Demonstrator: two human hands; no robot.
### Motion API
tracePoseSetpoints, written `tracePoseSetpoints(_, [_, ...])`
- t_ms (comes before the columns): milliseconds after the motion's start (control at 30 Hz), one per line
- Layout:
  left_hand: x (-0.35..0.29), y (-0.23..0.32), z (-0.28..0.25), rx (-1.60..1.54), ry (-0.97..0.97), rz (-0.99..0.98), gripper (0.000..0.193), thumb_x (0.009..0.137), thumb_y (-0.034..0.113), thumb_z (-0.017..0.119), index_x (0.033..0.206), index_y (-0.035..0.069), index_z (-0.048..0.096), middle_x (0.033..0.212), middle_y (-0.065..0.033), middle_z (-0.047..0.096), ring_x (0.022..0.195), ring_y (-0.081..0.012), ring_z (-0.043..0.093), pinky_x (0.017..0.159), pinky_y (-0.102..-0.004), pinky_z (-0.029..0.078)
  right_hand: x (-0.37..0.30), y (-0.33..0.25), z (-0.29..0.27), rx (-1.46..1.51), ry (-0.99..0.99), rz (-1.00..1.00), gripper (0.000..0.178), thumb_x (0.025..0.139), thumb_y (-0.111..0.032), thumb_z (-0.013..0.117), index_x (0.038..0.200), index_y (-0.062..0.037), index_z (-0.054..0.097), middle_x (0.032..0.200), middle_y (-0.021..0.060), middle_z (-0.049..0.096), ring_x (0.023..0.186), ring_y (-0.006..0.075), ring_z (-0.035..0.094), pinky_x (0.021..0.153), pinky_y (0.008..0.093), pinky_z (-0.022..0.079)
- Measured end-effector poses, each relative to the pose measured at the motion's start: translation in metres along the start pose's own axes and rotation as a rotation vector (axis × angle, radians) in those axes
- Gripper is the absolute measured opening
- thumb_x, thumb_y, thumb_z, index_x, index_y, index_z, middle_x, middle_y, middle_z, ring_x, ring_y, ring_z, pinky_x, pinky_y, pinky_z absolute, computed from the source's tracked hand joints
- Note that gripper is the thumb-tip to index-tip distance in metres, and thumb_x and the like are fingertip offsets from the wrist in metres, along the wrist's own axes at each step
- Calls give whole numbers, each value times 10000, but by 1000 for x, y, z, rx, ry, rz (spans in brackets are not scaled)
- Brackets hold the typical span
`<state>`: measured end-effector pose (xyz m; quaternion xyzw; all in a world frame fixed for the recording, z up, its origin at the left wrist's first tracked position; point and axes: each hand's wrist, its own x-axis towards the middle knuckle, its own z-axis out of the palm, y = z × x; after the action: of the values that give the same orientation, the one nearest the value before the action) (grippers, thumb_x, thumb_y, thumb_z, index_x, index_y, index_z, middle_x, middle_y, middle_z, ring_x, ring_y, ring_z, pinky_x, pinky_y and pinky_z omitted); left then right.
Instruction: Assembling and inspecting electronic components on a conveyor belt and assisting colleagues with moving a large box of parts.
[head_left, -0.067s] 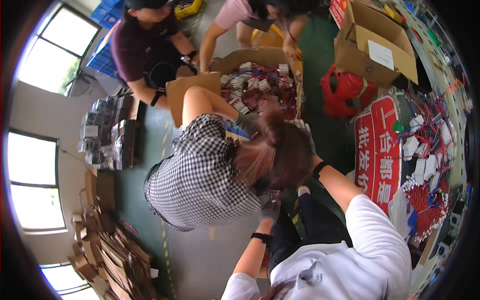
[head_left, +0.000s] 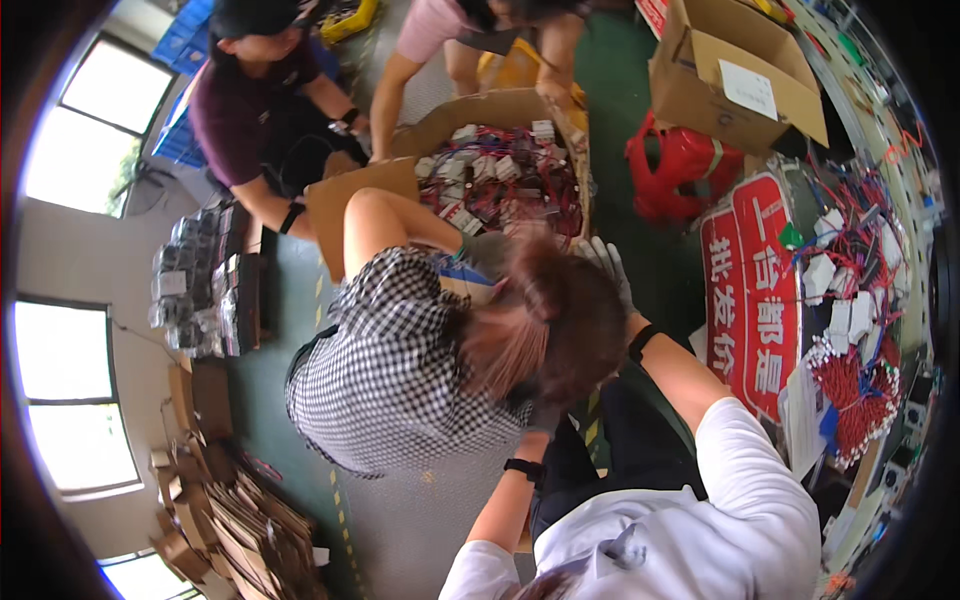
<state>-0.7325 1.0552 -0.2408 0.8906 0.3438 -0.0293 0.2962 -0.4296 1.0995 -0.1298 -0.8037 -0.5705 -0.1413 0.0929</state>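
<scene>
A big cardboard box [head_left: 490,105] full of white connectors with red and blue wires [head_left: 500,170] stands ahead of me. My right hand [head_left: 608,264], in a pale glove, is at its near right corner, fingers stretched out and slightly apart; a co-worker's head hides part of it. My left hand [head_left: 545,416], in a grey glove, is low beside that co-worker's checked sleeve, its fingers hidden. The co-worker in the checked shirt [head_left: 390,360] bends between me and the box, one gloved hand [head_left: 485,252] at its near side.
Two more people crouch at the far side, one in a dark red shirt [head_left: 235,120], one in pink [head_left: 425,35]. A red plastic stool [head_left: 680,175] and an open carton [head_left: 735,95] stand right. Wire bundles [head_left: 850,395] lie on the right bench. Flattened cardboard [head_left: 255,530] leans lower left.
The box and the people beyond it sit slightly further left in the picture. The fingers of my right hand show more clearly. My left hand stays about where it was.
</scene>
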Motion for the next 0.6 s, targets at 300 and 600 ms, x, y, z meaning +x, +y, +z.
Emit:
tracePoseSetpoints(300, [34, 45, -21, 79, -64, 75, 373, 737, 290, 678, 1027, 72, 593, 987, -136, 638, 911, -304, 609, 789, -389, 476, 43, 69, -9, 320, 33, -308, 260, 832, -170, 452, 1078, -146, 533, 1081, 69, 554, 1154, 224, 480, 1016, 393, 349])
tracePoseSetpoints(600, [96, 104, -70, 155, 20, -25, 394, 705, 297, 704, 1016, 79, 597, 987, -138, 636, 915, -312, 605, 788, -396, 474, 10, 18, 100, 1333, -702, 179, 193, 804, -124, 519, 949, -90, 642, 853, 125, 631, 807, 279, 607, 776, 362, 477])
